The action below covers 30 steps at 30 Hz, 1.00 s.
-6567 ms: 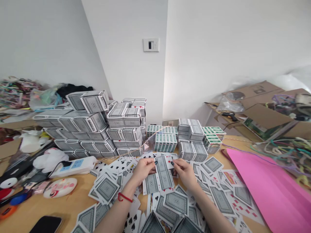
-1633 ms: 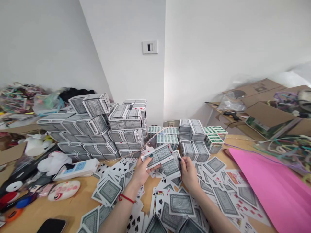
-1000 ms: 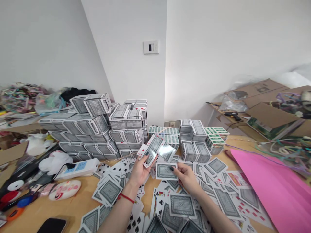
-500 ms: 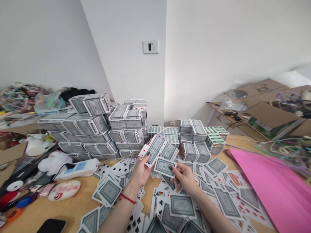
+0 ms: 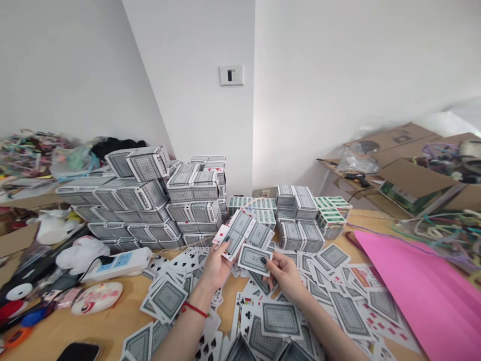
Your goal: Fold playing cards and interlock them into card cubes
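Observation:
My left hand is closed on a group of interlocked playing cards, with patterned backs showing and a red diamond face at its left edge. Between the thumb and fingers of my right hand is a single playing card, its grey-green back towards me. That card lies close against the lower right of the joined cards; whether they touch I cannot tell. Beneath both hands, loose playing cards lie scattered, some face up. Folded card pieces stand at the bottom edge.
Blocks built from folded cards are stacked at the back left, with a smaller stack at the back right. Green card boxes stand beside it. A pink sheet lies right, a phone and power strip left.
The whole view has shifted very slightly. Both hands keep their hold on the cards, and nothing has been let go.

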Tool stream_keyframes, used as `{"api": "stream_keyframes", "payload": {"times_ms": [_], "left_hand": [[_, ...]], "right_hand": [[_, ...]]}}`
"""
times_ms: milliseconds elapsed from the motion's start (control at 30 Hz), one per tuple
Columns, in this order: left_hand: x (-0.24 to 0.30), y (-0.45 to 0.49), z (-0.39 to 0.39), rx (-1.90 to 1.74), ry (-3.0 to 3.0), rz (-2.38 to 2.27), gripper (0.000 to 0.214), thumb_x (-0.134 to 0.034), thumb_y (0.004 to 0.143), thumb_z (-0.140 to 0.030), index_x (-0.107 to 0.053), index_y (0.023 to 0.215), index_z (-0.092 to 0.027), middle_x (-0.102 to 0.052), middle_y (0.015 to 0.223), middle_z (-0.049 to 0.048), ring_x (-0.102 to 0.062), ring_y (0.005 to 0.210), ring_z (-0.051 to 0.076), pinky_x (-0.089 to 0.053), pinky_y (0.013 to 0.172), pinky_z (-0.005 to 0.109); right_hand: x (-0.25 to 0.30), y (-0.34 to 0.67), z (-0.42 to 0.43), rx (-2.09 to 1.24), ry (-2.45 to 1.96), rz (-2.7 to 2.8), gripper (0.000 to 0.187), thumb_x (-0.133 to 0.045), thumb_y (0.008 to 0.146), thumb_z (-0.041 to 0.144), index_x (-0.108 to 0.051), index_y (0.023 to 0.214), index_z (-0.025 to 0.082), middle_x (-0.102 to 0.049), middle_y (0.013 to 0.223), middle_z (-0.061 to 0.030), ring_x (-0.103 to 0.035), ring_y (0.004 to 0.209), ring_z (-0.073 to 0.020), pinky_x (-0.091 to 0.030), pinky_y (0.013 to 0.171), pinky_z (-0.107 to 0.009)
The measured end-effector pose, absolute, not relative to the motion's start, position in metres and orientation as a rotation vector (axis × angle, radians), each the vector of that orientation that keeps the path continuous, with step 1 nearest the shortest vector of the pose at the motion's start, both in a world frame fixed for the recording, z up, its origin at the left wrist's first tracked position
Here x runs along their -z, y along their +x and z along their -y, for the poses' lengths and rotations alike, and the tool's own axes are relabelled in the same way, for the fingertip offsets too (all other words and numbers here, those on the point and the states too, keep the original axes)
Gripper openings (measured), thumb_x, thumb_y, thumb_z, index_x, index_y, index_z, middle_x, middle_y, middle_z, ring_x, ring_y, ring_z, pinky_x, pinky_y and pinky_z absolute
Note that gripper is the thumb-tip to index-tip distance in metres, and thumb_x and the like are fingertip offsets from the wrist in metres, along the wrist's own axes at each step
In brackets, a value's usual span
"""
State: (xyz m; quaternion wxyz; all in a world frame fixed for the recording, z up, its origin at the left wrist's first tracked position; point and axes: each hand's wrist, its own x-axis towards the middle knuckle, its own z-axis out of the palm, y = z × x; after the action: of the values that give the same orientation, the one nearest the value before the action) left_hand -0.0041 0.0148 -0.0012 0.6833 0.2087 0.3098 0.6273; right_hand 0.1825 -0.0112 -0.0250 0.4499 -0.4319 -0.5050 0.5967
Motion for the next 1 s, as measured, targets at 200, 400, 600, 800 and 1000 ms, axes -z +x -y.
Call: {"api": "stream_keyframes", "payload": {"times_ms": [200, 400, 600, 800, 1000], "left_hand": [[0.0013, -0.0055, -0.0142, -1.41, 0.461, -0.719, 0.032, -0.058, 0.075, -0.011, -0.058, 0.106, -0.018, -0.07, 0.096, 0.005, -0.064, 0.091, 0.021, -0.054, 0.079, 0.033], [0.0021, -0.0029, -0.0145, -1.414, 0.469, -0.722, 0.032, -0.06, 0.073, -0.011, -0.059, 0.104, -0.017, -0.07, 0.096, 0.0051, -0.064, 0.091, 0.021, -0.054, 0.079, 0.033], [0.0014, -0.0023, -0.0145, -1.417, 0.466, -0.718, 0.035, -0.061, 0.072, -0.01, -0.058, 0.106, -0.019, -0.07, 0.096, 0.0036, -0.064, 0.092, 0.02, -0.052, 0.082, 0.033], [-0.0007, -0.0014, -0.0138, -1.431, 0.474, -0.721, 0.036, -0.061, 0.071, -0.01, -0.058, 0.106, -0.02, -0.069, 0.098, 0.0047, -0.063, 0.096, 0.022, -0.052, 0.083, 0.035], [-0.0009, 0.0002, -0.0119, -1.438, 0.558, -0.765, 0.045, -0.063, 0.071, -0.015, -0.054, 0.114, -0.022, -0.067, 0.104, 0.0058, -0.06, 0.101, 0.023, -0.05, 0.084, 0.035]], "right_hand": [[0.0215, 0.183, 0.0111, -1.463, -1.072, 1.263, 0.04, -0.054, 0.07, 0.06, -0.044, 0.068, 0.021, -0.059, 0.049, 0.0031, -0.048, 0.029, -0.0112, -0.035, 0.034, -0.023], [0.0233, 0.1811, 0.0108, -1.472, -1.067, 1.253, 0.038, -0.055, 0.071, 0.058, -0.045, 0.069, 0.021, -0.059, 0.05, 0.0041, -0.05, 0.03, -0.0112, -0.035, 0.034, -0.022], [0.0238, 0.1806, 0.0112, -1.475, -1.066, 1.245, 0.038, -0.055, 0.072, 0.057, -0.045, 0.068, 0.02, -0.059, 0.049, 0.0041, -0.05, 0.03, -0.0106, -0.033, 0.034, -0.021], [0.0243, 0.181, 0.0112, -1.472, -1.055, 1.259, 0.036, -0.054, 0.074, 0.055, -0.045, 0.071, 0.019, -0.061, 0.05, 0.0031, -0.05, 0.03, -0.0103, -0.034, 0.034, -0.02], [0.03, 0.1798, 0.0085, -1.458, -1.05, 1.229, 0.036, -0.054, 0.074, 0.055, -0.045, 0.072, 0.02, -0.062, 0.052, 0.0027, -0.05, 0.03, -0.0105, -0.034, 0.033, -0.021]]}}
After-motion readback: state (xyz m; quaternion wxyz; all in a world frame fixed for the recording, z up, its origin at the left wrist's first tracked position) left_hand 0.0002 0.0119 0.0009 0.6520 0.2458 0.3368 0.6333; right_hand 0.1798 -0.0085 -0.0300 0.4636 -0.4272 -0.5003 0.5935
